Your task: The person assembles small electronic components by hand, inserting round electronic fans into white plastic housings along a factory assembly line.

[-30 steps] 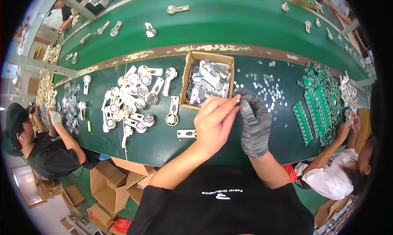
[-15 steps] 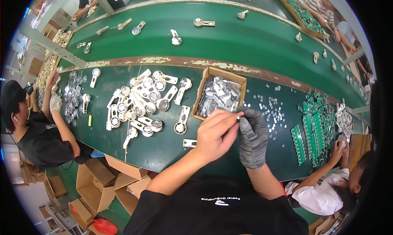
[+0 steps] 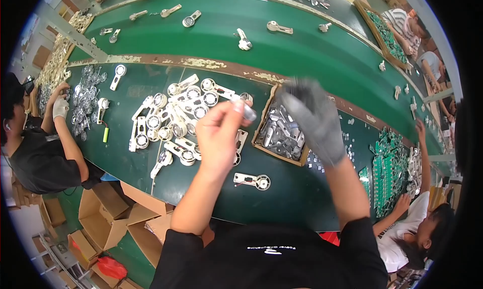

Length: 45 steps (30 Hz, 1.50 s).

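Note:
My bare left hand [image 3: 217, 138] is closed, pinching a shiny silver-grey piece [image 3: 248, 113] between thumb and fingers. It hovers over the right side of a pile of cream handheld fan housings [image 3: 177, 114]. My right hand [image 3: 319, 128], in a grey knit glove, is smeared by motion above the right part of a cardboard box [image 3: 303, 161]. Whether those fingers hold anything cannot be made out. Inside the box lie many silver-grey oval pieces [image 3: 283, 134], partly hidden by the glove. One cream fan housing [image 3: 253, 181] with a round open head lies apart, nearer my body.
Small square chips [image 3: 316, 163] and green circuit boards [image 3: 387, 176] lie on the right of the table. Beyond a ledge, a green belt [image 3: 216, 42] carries spaced fan parts. Co-workers sit at left [image 3: 43, 148] and right [image 3: 407, 233]; open cartons [image 3: 108, 213] stand below.
My hands were together at the box's near edge; now they are apart. The left has moved left with the silver-grey piece; the right has swung up over the box. The whole view has shifted.

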Each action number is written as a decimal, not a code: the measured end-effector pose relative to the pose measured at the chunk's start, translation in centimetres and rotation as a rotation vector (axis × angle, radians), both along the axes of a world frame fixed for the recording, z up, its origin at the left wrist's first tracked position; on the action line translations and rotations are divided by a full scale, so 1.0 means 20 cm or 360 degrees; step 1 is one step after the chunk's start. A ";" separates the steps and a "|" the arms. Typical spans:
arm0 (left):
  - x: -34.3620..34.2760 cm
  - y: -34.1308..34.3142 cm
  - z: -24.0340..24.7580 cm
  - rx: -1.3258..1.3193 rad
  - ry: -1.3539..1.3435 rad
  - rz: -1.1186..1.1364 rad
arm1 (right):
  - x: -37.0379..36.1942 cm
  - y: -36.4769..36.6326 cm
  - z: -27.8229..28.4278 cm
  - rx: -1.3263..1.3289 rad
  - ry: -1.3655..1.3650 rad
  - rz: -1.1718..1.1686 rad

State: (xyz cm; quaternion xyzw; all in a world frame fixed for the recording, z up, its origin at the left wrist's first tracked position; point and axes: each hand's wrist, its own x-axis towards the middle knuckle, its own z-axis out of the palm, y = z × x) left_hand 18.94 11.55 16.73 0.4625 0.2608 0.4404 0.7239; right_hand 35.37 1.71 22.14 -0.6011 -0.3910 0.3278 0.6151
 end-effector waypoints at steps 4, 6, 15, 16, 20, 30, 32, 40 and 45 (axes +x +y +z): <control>-0.04 0.09 -0.04 -0.0109 -0.0031 0.0119 | 0.30 0.64 -0.11 -0.0546 -0.1329 -0.0289; -0.02 0.08 -0.04 -0.0204 -0.0002 0.0067 | 0.49 0.92 -0.32 -0.0747 -0.1739 -0.0277; -0.03 0.11 -0.09 -0.0322 0.0010 -0.0129 | 0.56 0.83 -0.32 -0.0507 -0.1494 0.0155; -0.02 0.11 -0.08 -0.0347 0.0019 -0.0149 | 0.51 0.71 -0.17 -0.0507 -0.1173 0.0224; -0.02 0.11 -0.07 -0.0573 0.0028 -0.0324 | 0.35 0.34 0.16 -0.0449 -0.0420 0.0643; 0.01 0.00 -0.03 -0.0670 -0.0016 -0.0922 | 0.31 0.20 0.17 -0.0829 -0.0834 0.0952; 0.01 -0.01 -0.02 -0.0640 0.0011 -0.0948 | 0.30 0.22 0.16 -0.0823 -0.1044 0.1010; 0.01 -0.04 -0.05 -0.0522 0.0077 -0.0994 | 0.30 0.25 0.10 -0.0848 -0.1133 0.1058; 0.02 -0.04 -0.05 -0.0571 0.0033 -0.0951 | 0.32 0.23 0.09 -0.0741 -0.1252 0.1025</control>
